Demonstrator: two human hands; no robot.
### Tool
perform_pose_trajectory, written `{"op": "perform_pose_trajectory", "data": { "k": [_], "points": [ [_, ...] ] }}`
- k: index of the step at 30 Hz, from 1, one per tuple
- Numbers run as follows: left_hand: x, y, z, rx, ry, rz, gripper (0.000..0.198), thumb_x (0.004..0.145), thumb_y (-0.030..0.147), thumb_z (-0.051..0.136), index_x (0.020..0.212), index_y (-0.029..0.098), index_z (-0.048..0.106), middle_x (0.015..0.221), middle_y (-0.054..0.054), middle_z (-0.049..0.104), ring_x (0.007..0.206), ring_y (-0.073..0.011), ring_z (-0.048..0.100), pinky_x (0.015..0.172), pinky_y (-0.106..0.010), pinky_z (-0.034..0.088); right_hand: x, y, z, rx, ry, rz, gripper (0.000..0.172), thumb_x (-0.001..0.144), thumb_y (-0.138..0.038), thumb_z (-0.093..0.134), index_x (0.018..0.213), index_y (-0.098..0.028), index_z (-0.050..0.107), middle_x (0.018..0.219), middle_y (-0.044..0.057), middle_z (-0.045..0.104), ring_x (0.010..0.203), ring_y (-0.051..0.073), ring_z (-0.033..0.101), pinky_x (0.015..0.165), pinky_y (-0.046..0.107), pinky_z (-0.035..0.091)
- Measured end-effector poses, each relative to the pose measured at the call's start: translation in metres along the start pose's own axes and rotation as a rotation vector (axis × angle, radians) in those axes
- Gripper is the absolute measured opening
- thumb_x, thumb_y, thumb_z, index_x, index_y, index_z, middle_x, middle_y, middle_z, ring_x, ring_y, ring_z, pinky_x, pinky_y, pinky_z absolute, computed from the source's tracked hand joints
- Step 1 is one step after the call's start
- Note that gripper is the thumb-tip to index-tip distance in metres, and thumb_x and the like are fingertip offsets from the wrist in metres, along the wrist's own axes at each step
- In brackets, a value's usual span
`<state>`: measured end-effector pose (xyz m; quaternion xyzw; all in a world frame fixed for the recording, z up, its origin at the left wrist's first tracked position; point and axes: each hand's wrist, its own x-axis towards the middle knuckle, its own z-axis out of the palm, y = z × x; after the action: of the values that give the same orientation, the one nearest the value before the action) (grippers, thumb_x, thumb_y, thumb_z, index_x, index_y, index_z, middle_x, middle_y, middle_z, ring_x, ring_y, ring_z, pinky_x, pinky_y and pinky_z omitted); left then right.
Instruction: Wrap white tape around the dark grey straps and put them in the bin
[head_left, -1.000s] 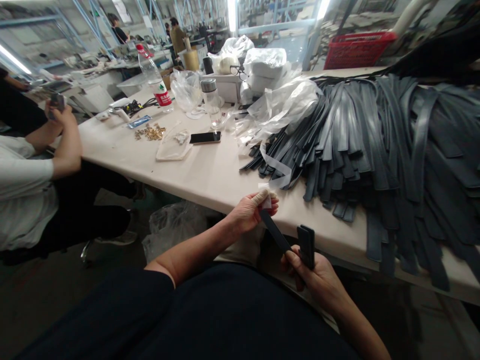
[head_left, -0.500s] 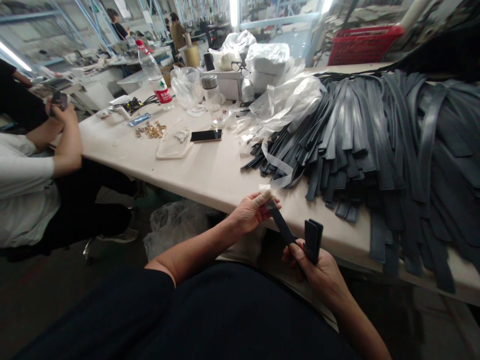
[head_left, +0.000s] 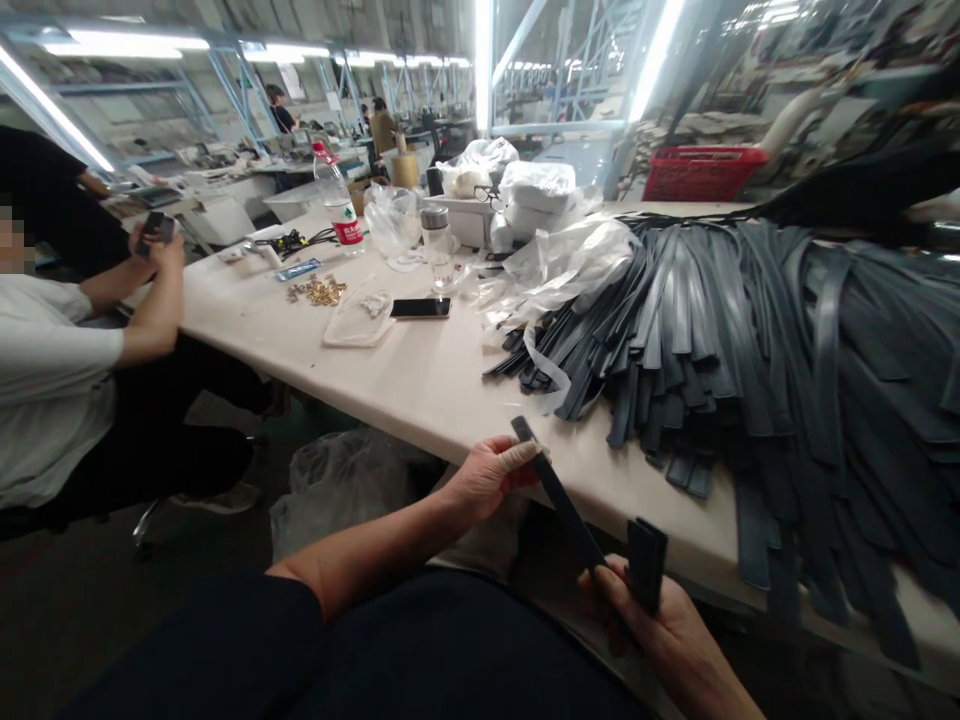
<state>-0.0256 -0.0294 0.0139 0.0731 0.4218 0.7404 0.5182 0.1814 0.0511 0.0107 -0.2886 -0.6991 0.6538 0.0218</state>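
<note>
Pinching strap (head_left: 559, 500) top w/ left hand (head_left: 491, 475) fingertips & clamping its folded lower part in right hand (head_left: 660, 630), just off table (head_left: 420, 390) edge, I'm risking a slip, pinch sitting so near the tip.

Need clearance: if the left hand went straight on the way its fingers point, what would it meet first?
Probably the near edge of the beige table, just beyond the left hand; further on, the dark grey strap pile.

Nothing legible in your view.
The clear plastic water bottle (head_left: 335, 195) at upper left wears a red-and-white label, but its print is too small to read.
</note>
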Motion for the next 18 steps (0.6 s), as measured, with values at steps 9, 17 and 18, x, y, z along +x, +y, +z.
{"op": "perform_pose_trajectory", "data": {
  "k": [9, 17, 18],
  "points": [
    [-0.025, -0.003, -0.002, 0.157, -0.026, 0.023, 0.042, 0.056, 0.042, 0.091, 0.078, 0.010, 0.078, 0.072, -0.007, 0.072, 0.068, -0.0146, 0.062, 0.073, -0.027, 0.048, 0.008, -0.004, 0.003, -0.053, -0.083, -0.096, 0.052, 0.090, -0.066, 0.051, 0.085, -0.017, 0.067, 0.072, 0.003, 0.062, 0.059, 0.016, 0.057, 0.056, 0.027, 0.045],
    [-0.041, -0.010, -0.010, 0.223, -0.116, -0.089, 0.048, 0.055, 0.045, 0.091, 0.086, 0.010, 0.080, 0.081, -0.010, 0.075, 0.077, -0.0199, 0.066, 0.085, -0.034, 0.050, 0.026, 0.000, 0.010, -0.117, -0.075, -0.153, 0.053, 0.087, -0.069, 0.052, 0.072, -0.019, 0.058, 0.067, 0.000, 0.053, 0.062, 0.016, 0.050, 0.057, 0.025, 0.043],
    [-0.044, -0.009, -0.010, 0.229, -0.123, -0.070, 0.047, 0.056, 0.045, 0.090, 0.087, 0.010, 0.080, 0.083, -0.010, 0.075, 0.079, -0.0205, 0.066, 0.087, -0.035, 0.049, 0.027, -0.001, 0.010, -0.136, -0.095, -0.174, 0.052, 0.088, -0.068, 0.052, 0.074, -0.018, 0.060, 0.069, 0.001, 0.054, 0.065, 0.017, 0.051, 0.059, 0.025, 0.044]
  ]
}}
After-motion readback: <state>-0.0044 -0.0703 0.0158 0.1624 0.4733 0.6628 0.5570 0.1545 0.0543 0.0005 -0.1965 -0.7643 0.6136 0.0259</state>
